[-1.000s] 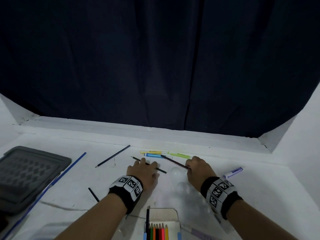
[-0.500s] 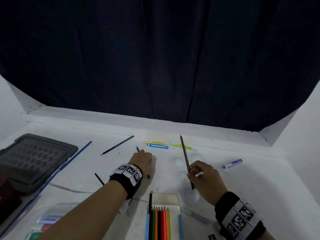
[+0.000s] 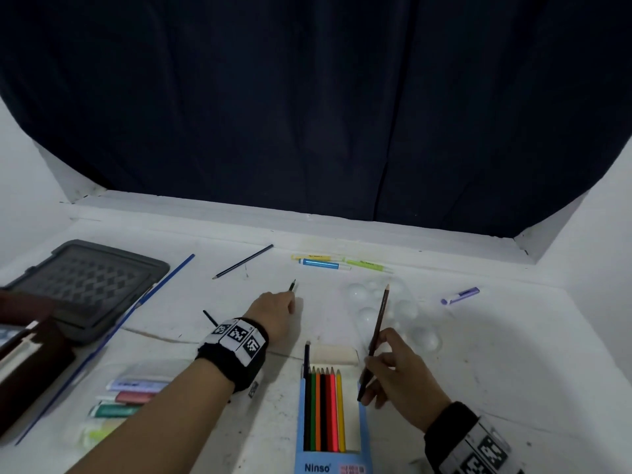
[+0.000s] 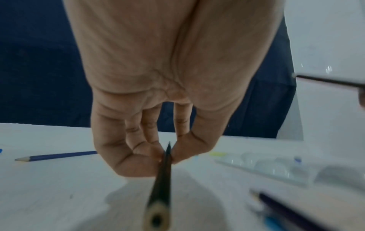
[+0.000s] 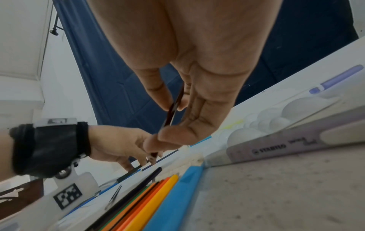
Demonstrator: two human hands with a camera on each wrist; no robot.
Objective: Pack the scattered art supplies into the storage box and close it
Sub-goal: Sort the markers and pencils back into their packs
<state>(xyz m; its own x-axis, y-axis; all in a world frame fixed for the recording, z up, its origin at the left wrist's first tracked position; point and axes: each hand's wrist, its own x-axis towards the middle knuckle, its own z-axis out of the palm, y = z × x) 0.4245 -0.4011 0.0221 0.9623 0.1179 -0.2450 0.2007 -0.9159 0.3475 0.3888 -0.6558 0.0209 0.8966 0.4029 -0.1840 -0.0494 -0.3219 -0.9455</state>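
Observation:
My right hand (image 3: 393, 374) pinches a brown pencil (image 3: 378, 328), tilted upright just right of the open blue pencil box (image 3: 301, 422), which holds several coloured pencils (image 3: 326, 408). In the right wrist view the thumb and fingers (image 5: 173, 134) pinch that pencil (image 5: 172, 112) above the box (image 5: 173, 198). My left hand (image 3: 275, 314) pinches a dark green pencil (image 3: 292, 285) at mid-table; the left wrist view shows the pencil (image 4: 164, 176) between thumb and fingertips (image 4: 181, 150). A grey storage box (image 3: 85, 285) sits at the far left.
A dark blue pencil (image 3: 242, 261), a long blue pencil (image 3: 164, 280), yellow, blue and green markers (image 3: 319, 263) and a purple highlighter (image 3: 460, 295) lie on the white table. A clear plastic palette (image 3: 403, 309) is right of centre. Pastel highlighters (image 3: 133, 396) lie near left.
My right hand lifted the brown pencil and drew it back toward the pencil box. My left hand picked up the dark green pencil and turned it lengthwise.

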